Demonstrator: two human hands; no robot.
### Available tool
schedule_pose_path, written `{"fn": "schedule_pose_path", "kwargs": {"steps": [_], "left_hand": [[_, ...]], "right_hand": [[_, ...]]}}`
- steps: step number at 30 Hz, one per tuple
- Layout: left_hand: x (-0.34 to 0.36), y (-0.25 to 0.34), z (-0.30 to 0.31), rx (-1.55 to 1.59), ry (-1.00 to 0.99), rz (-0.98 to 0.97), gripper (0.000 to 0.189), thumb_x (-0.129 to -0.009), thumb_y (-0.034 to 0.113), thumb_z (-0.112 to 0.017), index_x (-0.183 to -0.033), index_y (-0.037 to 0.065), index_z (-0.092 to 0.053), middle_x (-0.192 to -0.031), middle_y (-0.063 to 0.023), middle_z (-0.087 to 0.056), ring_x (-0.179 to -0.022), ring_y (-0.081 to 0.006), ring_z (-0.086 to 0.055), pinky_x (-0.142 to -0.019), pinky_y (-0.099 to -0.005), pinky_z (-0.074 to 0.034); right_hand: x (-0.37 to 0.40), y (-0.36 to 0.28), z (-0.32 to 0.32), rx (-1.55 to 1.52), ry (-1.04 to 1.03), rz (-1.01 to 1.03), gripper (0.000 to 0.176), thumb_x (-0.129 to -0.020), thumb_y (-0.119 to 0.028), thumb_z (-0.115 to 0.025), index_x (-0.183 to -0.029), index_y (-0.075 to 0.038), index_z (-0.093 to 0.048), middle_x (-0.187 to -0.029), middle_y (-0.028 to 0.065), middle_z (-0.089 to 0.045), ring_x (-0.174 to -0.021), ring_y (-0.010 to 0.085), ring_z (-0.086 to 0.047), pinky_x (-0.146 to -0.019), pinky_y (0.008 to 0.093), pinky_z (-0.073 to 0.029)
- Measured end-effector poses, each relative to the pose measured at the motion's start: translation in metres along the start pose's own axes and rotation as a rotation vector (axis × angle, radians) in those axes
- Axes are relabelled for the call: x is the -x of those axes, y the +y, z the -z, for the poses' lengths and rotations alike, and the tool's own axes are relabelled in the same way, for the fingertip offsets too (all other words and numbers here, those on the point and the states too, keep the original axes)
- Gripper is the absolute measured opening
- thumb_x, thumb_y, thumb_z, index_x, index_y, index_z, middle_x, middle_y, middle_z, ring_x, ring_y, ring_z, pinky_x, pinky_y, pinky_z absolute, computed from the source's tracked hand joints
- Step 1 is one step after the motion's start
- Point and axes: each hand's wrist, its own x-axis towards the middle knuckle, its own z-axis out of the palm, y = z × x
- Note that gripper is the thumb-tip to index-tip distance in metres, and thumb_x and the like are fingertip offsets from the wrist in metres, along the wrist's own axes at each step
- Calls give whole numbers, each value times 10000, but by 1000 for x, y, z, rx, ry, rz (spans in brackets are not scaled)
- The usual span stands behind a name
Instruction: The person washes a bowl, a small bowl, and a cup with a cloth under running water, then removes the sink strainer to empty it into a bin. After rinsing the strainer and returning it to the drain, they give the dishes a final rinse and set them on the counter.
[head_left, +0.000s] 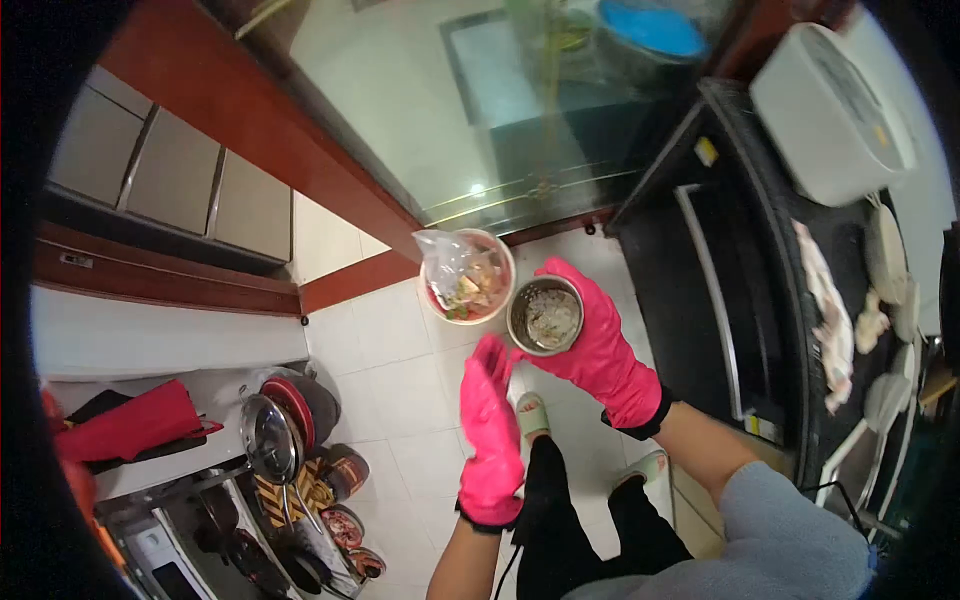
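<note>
Both my hands wear pink rubber gloves. My right hand (593, 340) grips a small metal strainer cup (546, 316) with perforated sides, wrapped round its right side. Pale, wet-looking scraps lie inside the cup. My left hand (488, 410) is just to the lower left of the cup, its gloved fingers pointing up and close together; whether they hold anything cannot be made out. Beyond both hands, on the floor, stands a waste bin (508, 262) lined with a clear plastic bag (447, 255) and holding food scraps.
A glass door (400, 110) with a red-brown frame is behind the bin. On the right stands a black cabinet (690, 300) with a long handle, a white appliance (825, 110) and cloths on top. Pans (268, 435) and jars (348, 470) crowd the lower left.
</note>
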Motion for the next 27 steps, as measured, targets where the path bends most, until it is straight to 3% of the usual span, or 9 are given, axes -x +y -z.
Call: {"fn": "schedule_pose_path", "kwargs": {"steps": [2, 3, 5, 7, 11, 18, 21, 24, 27], "left_hand": [[-11, 3, 49, -59, 125, 153, 628, -1042, 443, -338, -1412, -64, -366, -1442, -205, -415, -1354, -299, -397, -1122, -401, -331], [-15, -15, 81, -35, 162, 143, 644, -1039, 466, -327, -1411, -57, -374, -1445, -209, -414, -1349, -308, -400, -1140, -413, -297], [-28, -24, 105, -43, 218, 184, 645, -1040, 466, -320, -1410, -60, -373, -1447, -211, -412, -1354, -310, -392, -1144, -415, -291], [-27, -47, 131, 37, 241, 262, 710, -1021, 513, -333, -1427, -70, -340, -1461, -222, -388, -1371, -318, -357, -1166, -420, -242], [-35, -58, 147, 123, 263, 368, 708, -1026, 502, -326, -1434, -75, -323, -1465, -234, -371, -1381, -321, -343, -1173, -409, -242], [-57, -43, 142, 189, 198, 367, 685, -1033, 485, -321, -1428, -75, -335, -1457, -234, -385, -1371, -317, -361, -1164, -408, -260], [-52, -43, 133, 177, 190, 381, 682, -1034, 484, -315, -1428, -72, -337, -1456, -239, -387, -1368, -318, -365, -1164, -410, -258], [-57, -36, 121, 142, 143, 378, 679, -1035, 482, -315, -1431, -68, -334, -1456, -242, -385, -1367, -322, -366, -1164, -412, -254], [-43, -29, 100, 114, 78, 415, 666, -1035, 472, -329, -1436, -60, -329, -1461, -240, -378, -1366, -324, -369, -1161, -416, -255]], "right_hand": [[-8, 37, -34, 130, -76, 71, 880, -596, -261, -928, -1296, -1, -462, -1117, 180, -614, -1071, 318, -620, -921, 381, -498], [-8, 74, -60, 161, -40, 176, 906, -601, -355, -909, -1303, 6, -465, -1125, 199, -622, -1033, 360, -633, -885, 405, -516], [-9, 190, -123, 473, -183, -195, 908, -603, -405, -886, -1322, -41, -466, -1199, 197, -608, -1074, 351, -619, -906, 414, -507], [-1, 304, -158, 688, -434, -668, 843, -638, -457, -837, -1285, -40, -492, -1167, 231, -618, -1035, 381, -622, -872, 438, -515], [-16, 319, -183, 716, -408, -675, 778, -663, -422, -820, -1258, -34, -501, -1029, 227, -653, -949, 392, -637, -807, 455, -523], [-20, 268, -179, 603, -276, -449, 714, -668, -403, -811, -1208, -43, -514, -1036, 217, -649, -942, 379, -635, -807, 460, -513], [-13, 283, -178, 778, -347, -500, 808, -627, -531, -815, -1193, -39, -516, -987, 212, -668, -893, 381, -662, -757, 472, -531], [-8, 283, -179, 661, -389, -717, 827, -632, -454, -839, -1264, -60, -481, -1069, 220, -645, -981, 377, -638, -793, 463, -522], [10, 249, -156, 487, -166, -532, 882, -606, -349, -888, -1314, -53, -451, -1172, 210, -607, -1086, 347, -603, -879, 432, -507]]}}
